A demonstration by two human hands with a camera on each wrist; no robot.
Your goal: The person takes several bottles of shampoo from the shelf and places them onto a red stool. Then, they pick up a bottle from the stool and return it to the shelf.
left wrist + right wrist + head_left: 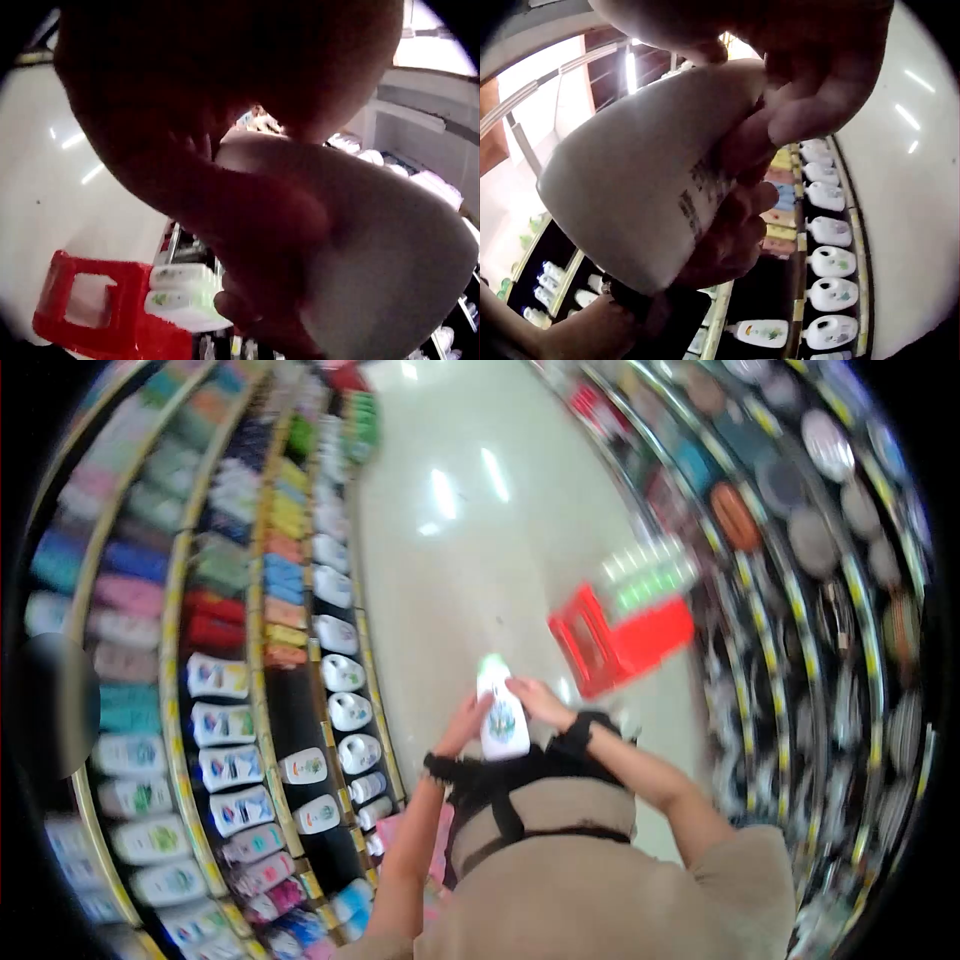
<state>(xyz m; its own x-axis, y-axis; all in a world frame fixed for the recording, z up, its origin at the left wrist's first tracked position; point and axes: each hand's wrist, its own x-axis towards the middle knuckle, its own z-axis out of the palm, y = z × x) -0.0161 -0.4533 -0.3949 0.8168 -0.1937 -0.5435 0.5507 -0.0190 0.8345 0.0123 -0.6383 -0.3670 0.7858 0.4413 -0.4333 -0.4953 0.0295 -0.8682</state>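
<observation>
A white bottle (pixel 503 718) with a pale green cap and a printed label is held upright in front of the person's waist in the head view. The left hand (pixel 466 722) grips its left side and the right hand (pixel 540 703) holds its upper right side. In the left wrist view the left hand (pixel 225 187) covers part of the white bottle (pixel 390 247). In the right wrist view fingers of the right hand (pixel 810 82) curl at the narrow end of the bottle (pixel 637 165), whose side carries small dark print.
A red basket (pixel 625 645) with white-and-green packs (pixel 645 575) stands on the floor to the right. Shelves of bottles (pixel 350 710) and folded cloths (pixel 285 575) line the left; shelves of round wares (pixel 815 540) line the right. Glossy aisle floor (pixel 450 560) lies between.
</observation>
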